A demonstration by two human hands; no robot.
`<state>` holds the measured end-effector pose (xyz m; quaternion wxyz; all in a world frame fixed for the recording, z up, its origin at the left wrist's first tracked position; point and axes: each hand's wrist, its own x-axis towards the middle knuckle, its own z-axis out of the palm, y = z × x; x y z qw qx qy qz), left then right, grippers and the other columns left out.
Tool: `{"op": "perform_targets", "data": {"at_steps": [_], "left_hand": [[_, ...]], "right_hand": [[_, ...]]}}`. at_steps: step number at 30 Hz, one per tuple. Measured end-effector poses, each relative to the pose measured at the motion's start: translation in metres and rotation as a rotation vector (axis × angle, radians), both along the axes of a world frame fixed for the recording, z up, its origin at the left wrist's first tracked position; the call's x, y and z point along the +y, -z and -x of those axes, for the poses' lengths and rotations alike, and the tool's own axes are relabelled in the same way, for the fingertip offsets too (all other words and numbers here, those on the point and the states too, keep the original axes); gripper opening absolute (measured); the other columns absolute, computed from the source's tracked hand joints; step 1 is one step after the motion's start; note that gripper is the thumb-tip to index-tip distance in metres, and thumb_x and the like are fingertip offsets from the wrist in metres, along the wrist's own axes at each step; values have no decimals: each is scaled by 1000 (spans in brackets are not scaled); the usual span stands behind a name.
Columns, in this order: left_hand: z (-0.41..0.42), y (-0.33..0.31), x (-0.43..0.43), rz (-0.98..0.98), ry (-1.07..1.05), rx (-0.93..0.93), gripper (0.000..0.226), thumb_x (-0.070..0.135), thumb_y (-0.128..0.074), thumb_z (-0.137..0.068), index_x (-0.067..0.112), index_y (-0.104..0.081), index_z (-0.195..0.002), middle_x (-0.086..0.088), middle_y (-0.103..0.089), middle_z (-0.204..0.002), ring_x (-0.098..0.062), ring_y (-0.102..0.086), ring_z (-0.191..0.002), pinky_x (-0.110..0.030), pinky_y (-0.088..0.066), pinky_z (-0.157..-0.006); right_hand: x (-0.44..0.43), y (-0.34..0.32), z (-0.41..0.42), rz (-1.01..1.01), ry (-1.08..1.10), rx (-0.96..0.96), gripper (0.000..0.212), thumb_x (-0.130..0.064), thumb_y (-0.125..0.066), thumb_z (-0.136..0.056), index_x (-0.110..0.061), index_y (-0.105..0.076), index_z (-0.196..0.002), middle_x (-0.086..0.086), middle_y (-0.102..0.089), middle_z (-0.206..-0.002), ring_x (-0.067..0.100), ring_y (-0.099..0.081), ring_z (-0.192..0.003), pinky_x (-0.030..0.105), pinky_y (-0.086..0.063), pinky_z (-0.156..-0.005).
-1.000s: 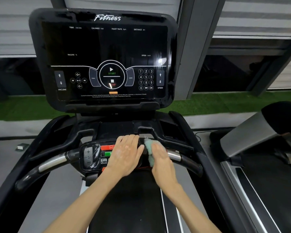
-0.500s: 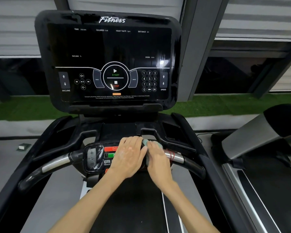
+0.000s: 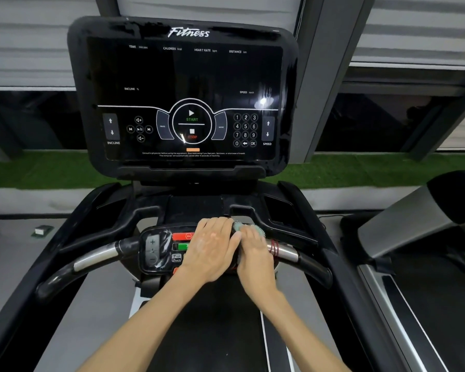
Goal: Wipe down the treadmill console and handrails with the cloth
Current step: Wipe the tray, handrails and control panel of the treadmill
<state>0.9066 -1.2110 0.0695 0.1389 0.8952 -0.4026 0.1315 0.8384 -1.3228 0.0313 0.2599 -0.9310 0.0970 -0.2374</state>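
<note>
1. The person is working on the middle of the front crossbar. The right hand (image 3: 255, 253) is pressing the cloth (image 3: 249, 227) onto the bar just right of the small control panel (image 3: 156, 248). From this I judge that the handrail part of the job is under way, with the inner end of the right handrail (image 3: 287, 251) being rubbed.
2. Only a teal edge of the cloth is showing past the fingertips. The right fingers are lying close together and fairly flat over it, pressing rather than clutching. The hand is a little blurred, and I cannot tell whether the thumb is hooking underneath.
3. The left hand (image 3: 212, 248) is resting palm-down on the panel, fingers straight and nearly together, touching the side of the right hand. It is covering part of the red and green buttons and holding nothing.
4. Next, I would expect the cloth to be slid outward along the silver grip toward the black outer rail, with steady downward pressure. The left handrail (image 3: 91, 260) and the big console (image 3: 183, 76) above look like work yet to do, though I cannot judge their cleanliness from here.
5. A red band (image 3: 274, 247) is wound round the silver grip just beside the right hand and may snag the cloth. The panel's buttons are sitting under the left palm, so a firm lean could press one.
6. Further off, a second treadmill (image 3: 414, 237) is standing to the right, and a small box (image 3: 41, 230) is lying on the floor to the left.
</note>
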Motion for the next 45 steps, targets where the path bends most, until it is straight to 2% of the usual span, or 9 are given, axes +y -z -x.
{"op": "perform_targets", "data": {"at_steps": [7,13,19,22,27,31,35,40,45], "left_hand": [[0,-1,0,-29,-6,-12,49,37,-24,-101,9,-63,-114,-4,-67,-105,-20,-62,-94,-37,-49,-88],[1,-3,1,-14,-21,9,50,38,-25,-101,9,-64,-114,-3,-67,-104,-19,-62,-93,-36,-49,-89],[2,-2,0,-38,-16,7,54,39,-25,-101,6,-65,-114,-6,-69,-106,-21,-64,-96,-38,-49,-90],[1,-4,1,-56,-6,21,52,37,-25,-101,7,-65,-114,-6,-68,-107,-22,-64,-97,-39,-49,-91],[2,-5,0,-34,-12,17,51,38,-26,-102,8,-65,-113,-5,-68,-105,-21,-64,-96,-39,-50,-90],[0,-5,1,-24,-18,18,52,40,-25,-102,8,-65,-112,-4,-68,-103,-21,-64,-94,-39,-50,-90],[1,-4,0,-40,-37,24,52,40,-25,-101,8,-65,-112,-4,-68,-103,-20,-64,-94,-38,-50,-90],[2,-6,0,-27,-26,31,52,41,-25,-101,9,-65,-113,-3,-68,-105,-19,-63,-97,-36,-49,-93],[3,-6,-1,-77,-39,28,57,43,-24,-101,6,-65,-117,-5,-68,-108,-21,-63,-99,-37,-48,-94]], "right_hand": [[-18,20,34,203,-46,-69,54,3,-81,-67,0,-64,-118,12,-66,-119,26,-64,-111,39,-55,-89],[-37,0,7,-22,-259,38,40,-7,-57,-84,-10,-54,-123,-3,-56,-113,15,-52,-107,35,-45,-95],[-61,-34,-24,-148,-291,468,24,-25,-42,-99,-20,-63,-111,2,-69,-93,21,-62,-87,41,-50,-84],[-48,-30,-17,-96,-249,342,23,-22,-42,-99,-16,-60,-112,3,-67,-98,20,-61,-92,34,-47,-79],[-36,9,14,74,-235,30,55,-10,-64,-86,-8,-46,-139,4,-52,-138,17,-45,-131,35,-40,-108],[-35,25,23,222,-157,-129,52,2,-75,-76,-2,-60,-126,10,-60,-130,23,-54,-124,33,-42,-105],[-34,7,14,9,-96,-109,37,-6,-65,-87,-7,-63,-124,6,-64,-125,18,-58,-118,23,-41,-103],[-27,-30,-6,-148,-34,104,25,-18,-55,-94,-27,-70,-112,-10,-70,-77,5,-58,-64,20,-42,-67],[-48,-39,-34,-315,-82,371,40,-15,-49,-92,-18,-55,-53,-6,-48,-51,9,-41,-50,31,-36,-58]]}}
